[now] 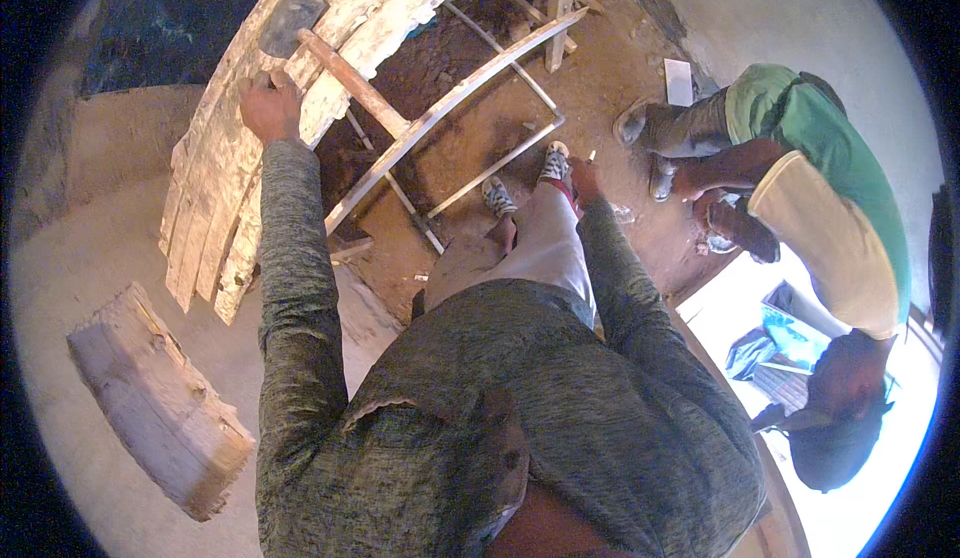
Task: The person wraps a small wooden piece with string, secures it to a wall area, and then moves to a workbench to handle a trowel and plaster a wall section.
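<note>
My left hand [270, 107] is closed, its fingers curled down against rough, pale wooden planks [215, 173]. Whatever it may grip is hidden. Just beyond it, a hammer with a broad grey head [292, 22] lies on the planks. Its brown wooden handle [352, 80] slants down to the right, reaching a long thin wooden strip [455, 95]. Held low beside my leg, my right hand [583, 180] pinches a short pale stick [592, 156] too small to identify. Both my arms are in grey sleeves.
To my right a person in a green top [845, 148] bends low, hands near the ground. A thin metal frame [492, 171] lies over brown soil, beside an upright wooden post [561, 8]. At left rests a loose board piece [160, 403]; a bright opening [740, 308] lies at lower right.
</note>
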A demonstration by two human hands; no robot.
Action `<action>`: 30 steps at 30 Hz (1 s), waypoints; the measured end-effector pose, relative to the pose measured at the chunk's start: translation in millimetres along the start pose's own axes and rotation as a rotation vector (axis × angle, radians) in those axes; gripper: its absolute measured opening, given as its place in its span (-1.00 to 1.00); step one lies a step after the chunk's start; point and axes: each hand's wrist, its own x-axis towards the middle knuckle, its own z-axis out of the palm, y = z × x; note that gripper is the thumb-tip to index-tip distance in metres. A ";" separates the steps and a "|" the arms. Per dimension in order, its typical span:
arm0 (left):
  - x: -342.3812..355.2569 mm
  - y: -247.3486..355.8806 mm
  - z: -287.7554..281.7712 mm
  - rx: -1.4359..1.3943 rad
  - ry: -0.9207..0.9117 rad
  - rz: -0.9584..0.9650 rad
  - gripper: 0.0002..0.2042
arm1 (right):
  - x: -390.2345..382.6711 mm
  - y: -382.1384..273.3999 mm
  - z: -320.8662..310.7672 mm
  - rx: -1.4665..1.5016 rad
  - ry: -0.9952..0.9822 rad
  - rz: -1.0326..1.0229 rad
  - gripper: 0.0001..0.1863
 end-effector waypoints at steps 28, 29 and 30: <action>2.1 3.8 -8.2 -0.100 0.004 -0.058 -0.74 | -23.5 -49.7 -76.3 -0.729 -0.128 -0.079 -0.67; -0.1 -6.7 -11.7 -0.083 0.018 -0.052 -0.74 | -23.6 -53.6 -69.8 -0.792 -0.149 -0.143 -0.68; -2.5 -19.5 -17.4 -0.060 0.033 -0.049 -0.75 | -22.7 -58.4 -62.6 -0.787 -0.208 -0.177 -0.69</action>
